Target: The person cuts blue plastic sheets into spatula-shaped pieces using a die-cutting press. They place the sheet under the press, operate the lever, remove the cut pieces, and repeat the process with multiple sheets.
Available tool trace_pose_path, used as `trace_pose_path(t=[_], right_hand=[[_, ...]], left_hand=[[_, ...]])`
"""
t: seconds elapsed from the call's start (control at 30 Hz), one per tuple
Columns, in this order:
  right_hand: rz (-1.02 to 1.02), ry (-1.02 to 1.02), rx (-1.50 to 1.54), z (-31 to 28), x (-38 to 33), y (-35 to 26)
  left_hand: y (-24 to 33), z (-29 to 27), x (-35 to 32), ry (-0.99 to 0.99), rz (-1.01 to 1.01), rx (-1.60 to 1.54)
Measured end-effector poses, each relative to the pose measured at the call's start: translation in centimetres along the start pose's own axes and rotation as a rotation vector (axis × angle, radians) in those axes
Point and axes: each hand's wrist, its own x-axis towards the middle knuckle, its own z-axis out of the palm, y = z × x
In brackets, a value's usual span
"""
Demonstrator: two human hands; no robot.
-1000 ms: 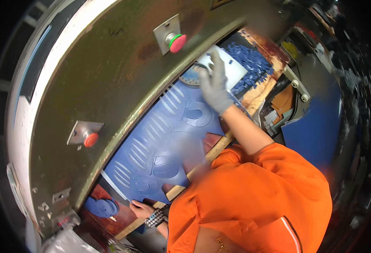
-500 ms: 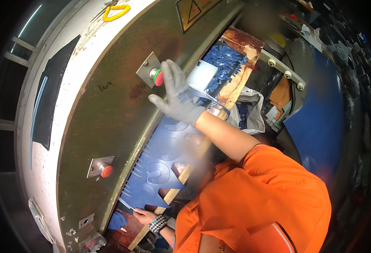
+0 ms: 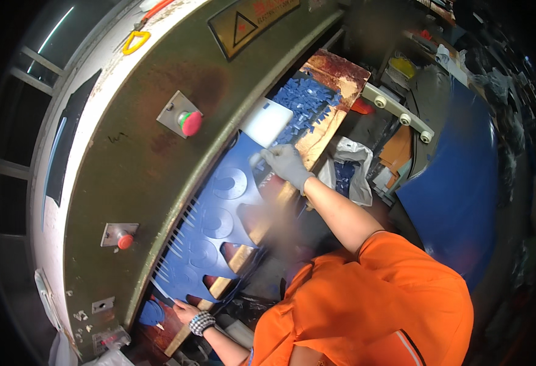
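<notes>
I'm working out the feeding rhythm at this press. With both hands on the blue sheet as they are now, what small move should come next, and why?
Probably slide the blue sheet along the wooden board. The gloved right hand and bare left hand grip opposite ends, and rows of cut-outs already fill the stretch between them.

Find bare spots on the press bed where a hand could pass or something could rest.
Bare: the wooden board's far end beyond the blue offcuts, and its front edge between the gloved hand and the bare hand. Crowded: the offcut heap and the blue sheet under the press head.
</notes>
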Motion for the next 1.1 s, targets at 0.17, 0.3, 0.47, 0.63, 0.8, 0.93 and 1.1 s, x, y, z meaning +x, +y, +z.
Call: trace_pose_path(t=[0.17, 0.3, 0.47, 0.63, 0.8, 0.93, 1.1], right_hand=[[-0.306, 0.061, -0.03, -3.5, -5.3, 0.6], [-0.077, -0.041, -0.177, -7.8, -7.8, 0.7], [-0.648, 0.157, -0.502, -6.8, -5.5, -1.2], [-0.582, -0.151, -0.71, -4.1, -6.0, -0.8], [-0.712, -0.121, -0.345, -6.2, -5.7, 1.0], [-0.326, -0.367, 0.166, -9.5, -4.4, 0.6], [-0.04, -0.438, 0.371, -10.7, -6.4, 0.7]], left_hand=[[-1.8, -1.5, -4.1, 0.048, -0.013, -0.458], [-5.2, -2.4, -7.5, 0.046, -0.131, -0.398], [-7.1, -4.9, -7.0, 0.123, -0.154, -0.317], [0.7, -5.7, -6.7, 0.072, -0.014, -0.395], [16.4, -0.2, -9.2, -0.206, 0.02, -0.703], [29.2, 2.7, -11.5, -0.492, 0.218, -0.823], [38.0, 4.1, -13.8, -0.742, 0.217, -0.826]])
